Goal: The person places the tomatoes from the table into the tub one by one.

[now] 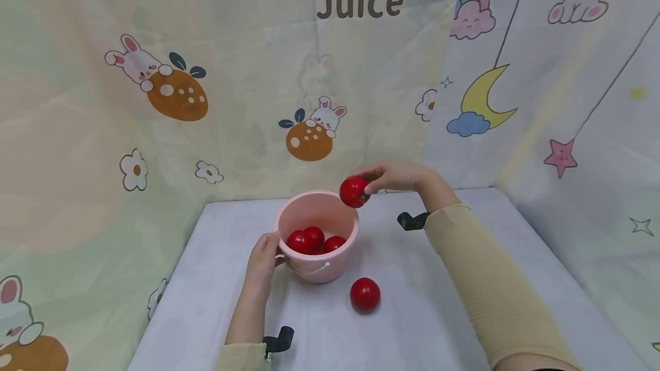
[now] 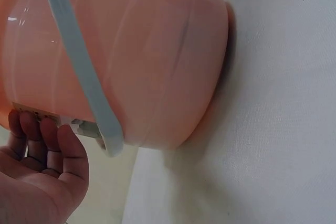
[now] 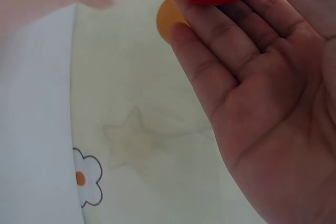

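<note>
Right hand [image 1: 397, 177] pinches a red tomato [image 1: 353, 192] in its fingers, just over the far rim of the pink bucket [image 1: 330, 265]. Left hand [image 1: 264, 259] rests relaxed, fingers against the bucket's near side, steadying it. Three tomatoes lie inside; another tomato [image 1: 365, 294] sits on the counter [image 1: 216, 302] beside it. Judgement: centre over the opening, release low to avoid bounce. Backdrop reads "Juice" [image 1: 359, 2].
</note>
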A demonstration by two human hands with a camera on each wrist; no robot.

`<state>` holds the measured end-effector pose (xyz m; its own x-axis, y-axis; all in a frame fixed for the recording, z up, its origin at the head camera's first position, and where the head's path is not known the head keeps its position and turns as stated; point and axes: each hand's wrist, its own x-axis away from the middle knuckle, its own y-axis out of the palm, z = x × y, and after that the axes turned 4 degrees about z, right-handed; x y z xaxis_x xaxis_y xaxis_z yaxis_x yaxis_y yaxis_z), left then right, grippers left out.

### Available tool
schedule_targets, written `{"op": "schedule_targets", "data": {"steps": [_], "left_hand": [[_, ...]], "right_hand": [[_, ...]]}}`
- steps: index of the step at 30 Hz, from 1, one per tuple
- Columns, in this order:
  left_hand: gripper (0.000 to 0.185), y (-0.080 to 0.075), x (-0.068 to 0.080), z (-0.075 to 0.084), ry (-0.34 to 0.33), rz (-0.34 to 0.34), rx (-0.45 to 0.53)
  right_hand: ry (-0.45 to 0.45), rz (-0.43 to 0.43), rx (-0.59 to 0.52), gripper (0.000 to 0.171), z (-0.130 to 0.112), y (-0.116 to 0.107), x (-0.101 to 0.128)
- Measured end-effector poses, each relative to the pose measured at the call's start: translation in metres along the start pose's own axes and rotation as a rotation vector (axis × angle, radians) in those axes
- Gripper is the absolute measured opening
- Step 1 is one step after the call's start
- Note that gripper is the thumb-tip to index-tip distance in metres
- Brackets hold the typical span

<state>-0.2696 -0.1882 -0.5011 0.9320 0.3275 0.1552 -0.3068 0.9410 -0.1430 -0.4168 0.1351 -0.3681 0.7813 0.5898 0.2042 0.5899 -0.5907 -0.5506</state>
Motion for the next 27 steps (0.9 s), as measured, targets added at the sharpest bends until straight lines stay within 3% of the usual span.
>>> {"op": "schedule_targets", "data": {"steps": [6,15,21,27], "left_hand": [[0.043,0.0,0.0,0.003,-0.007,0.003,0.005],[0.043,0.001,0.0,0.004,-0.024,-0.002,0.016],[0.043,0.0,-0.001,0.002,-0.013,0.002,0.014],[0.046,0.0,-0.002,-0.001,0.004,-0.002,0.025]], "right_hand": [[0.005,-0.055,0.048,0.054,-0.017,0.012,-0.021],[-0.046,-0.29,0.061,0.045,-0.045,0.043,-0.05],[0.03,-0.391,0.076,0.041,-0.057,0.064,-0.061],[0.112,-0.458,0.114,0.041,-0.053,0.083,-0.07]]}}
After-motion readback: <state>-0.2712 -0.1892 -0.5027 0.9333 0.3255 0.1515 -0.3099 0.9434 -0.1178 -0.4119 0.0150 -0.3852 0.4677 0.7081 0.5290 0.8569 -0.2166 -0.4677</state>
